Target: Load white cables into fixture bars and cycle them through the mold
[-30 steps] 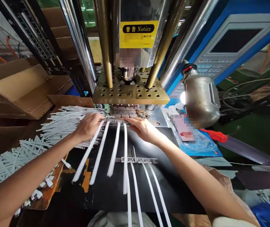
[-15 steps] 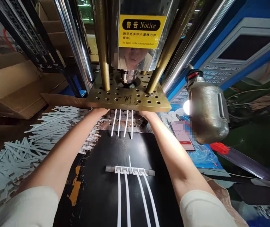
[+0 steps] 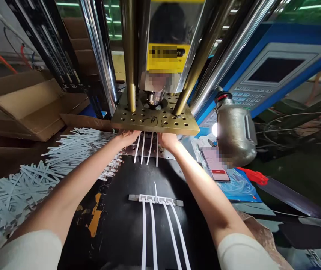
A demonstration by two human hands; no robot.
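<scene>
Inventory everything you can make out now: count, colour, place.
Perforated plate: one, gold, upper centre
Posts: two, silver, flanking the plate
Label: one, yellow, above the plate
Short strips: four, white, visible below the plate
Tabletop: one, black, lower centre
Bar: one, grey, on the tabletop
Long strips: four, white, extending from the bar
Loose strips: many, white, piled left
Cardboard box: at least one, brown, left
Lamp: one, silvery, right
Phone: one, pinkish screen, near the lamp
Control panel: one, blue-grey, upper right
Left hand: one, bare, partly hidden by the plate
Right hand: one, bare, partly hidden by the plate
</scene>
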